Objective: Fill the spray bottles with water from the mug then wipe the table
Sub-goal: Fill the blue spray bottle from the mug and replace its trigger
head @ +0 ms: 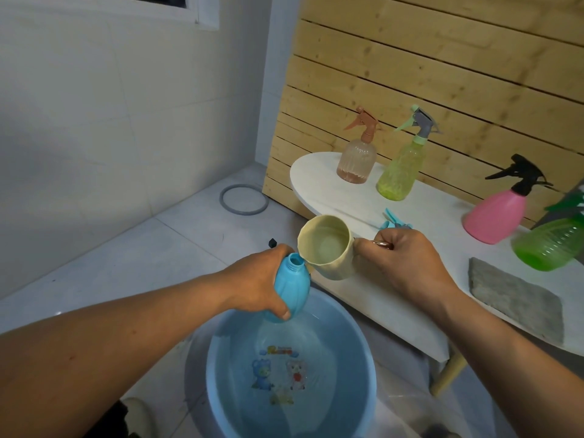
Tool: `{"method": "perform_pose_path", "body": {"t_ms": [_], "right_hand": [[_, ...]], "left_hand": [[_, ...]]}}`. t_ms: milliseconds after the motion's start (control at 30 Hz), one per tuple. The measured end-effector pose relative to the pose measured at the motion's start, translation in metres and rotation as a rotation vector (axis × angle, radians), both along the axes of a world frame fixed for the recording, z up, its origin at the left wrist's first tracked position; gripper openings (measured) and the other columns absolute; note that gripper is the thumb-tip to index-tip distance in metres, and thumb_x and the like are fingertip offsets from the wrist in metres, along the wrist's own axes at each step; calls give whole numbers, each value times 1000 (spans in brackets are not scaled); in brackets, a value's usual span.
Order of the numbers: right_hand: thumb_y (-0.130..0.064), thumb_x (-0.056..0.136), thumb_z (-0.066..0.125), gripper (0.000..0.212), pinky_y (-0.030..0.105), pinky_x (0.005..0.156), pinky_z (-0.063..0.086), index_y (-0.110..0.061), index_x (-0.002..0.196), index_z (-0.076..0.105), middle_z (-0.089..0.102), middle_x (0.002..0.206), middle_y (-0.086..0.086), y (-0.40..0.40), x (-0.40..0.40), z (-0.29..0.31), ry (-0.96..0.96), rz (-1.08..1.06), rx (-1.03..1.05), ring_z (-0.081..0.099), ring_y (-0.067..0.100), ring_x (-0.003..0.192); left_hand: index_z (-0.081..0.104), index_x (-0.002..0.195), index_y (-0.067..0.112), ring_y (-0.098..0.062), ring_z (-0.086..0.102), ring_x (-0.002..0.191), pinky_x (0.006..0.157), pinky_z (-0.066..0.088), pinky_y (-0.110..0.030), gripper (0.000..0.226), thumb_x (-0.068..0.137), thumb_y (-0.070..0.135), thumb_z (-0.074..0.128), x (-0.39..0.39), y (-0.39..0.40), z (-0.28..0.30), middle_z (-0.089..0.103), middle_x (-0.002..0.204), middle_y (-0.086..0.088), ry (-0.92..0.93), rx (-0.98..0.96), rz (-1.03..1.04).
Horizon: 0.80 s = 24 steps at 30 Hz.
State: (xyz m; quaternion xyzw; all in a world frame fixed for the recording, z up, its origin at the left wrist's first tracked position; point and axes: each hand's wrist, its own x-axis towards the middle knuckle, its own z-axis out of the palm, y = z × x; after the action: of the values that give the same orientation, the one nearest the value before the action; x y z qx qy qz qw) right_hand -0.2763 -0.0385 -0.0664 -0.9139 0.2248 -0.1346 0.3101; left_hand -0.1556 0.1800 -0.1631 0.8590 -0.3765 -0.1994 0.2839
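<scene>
My left hand (259,279) is wrapped around the body of the blue bottle (286,287), just left of the frame's centre, holding it tilted with its open neck pointing up and to the right. The cap is off it. My right hand (407,263) grips the handle of the cream mug (328,248), which is tipped toward the bottle so that its lip touches the bottle's mouth; I can see water in the bottom of the mug.

Both are held over the blue basin (221,358), which sits on the floor at lower centre with water in it and cartoon pictures on its bottom.

To the right runs the white tabletop (335,191). At its far end, upper centre of the frame, stand a peach spray bottle (357,162) and just beside it a yellow-green spray bottle (399,172). Further right is a pink spray bottle (494,216) with a black trigger, and near the right edge a green spray bottle (550,245). A grey cloth (515,298) lies flat on the tabletop at lower right. A blue spray head (395,221) lies on the tabletop just behind my right hand, partly hidden.
</scene>
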Motion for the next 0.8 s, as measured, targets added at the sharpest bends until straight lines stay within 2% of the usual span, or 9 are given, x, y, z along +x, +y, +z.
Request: {"method": "perform_pose_path", "body": {"t_ms": [800], "right_hand": [[-45, 88, 70, 44, 30, 53, 35, -18, 56, 56, 51, 53, -5, 13, -7, 8, -8, -3, -87, 48, 14, 58]], "left_hand": [[36, 141, 36, -14, 59, 109, 89, 60, -38, 98, 63, 37, 96, -5, 0, 1, 57, 124, 12, -8, 17, 5]]}}
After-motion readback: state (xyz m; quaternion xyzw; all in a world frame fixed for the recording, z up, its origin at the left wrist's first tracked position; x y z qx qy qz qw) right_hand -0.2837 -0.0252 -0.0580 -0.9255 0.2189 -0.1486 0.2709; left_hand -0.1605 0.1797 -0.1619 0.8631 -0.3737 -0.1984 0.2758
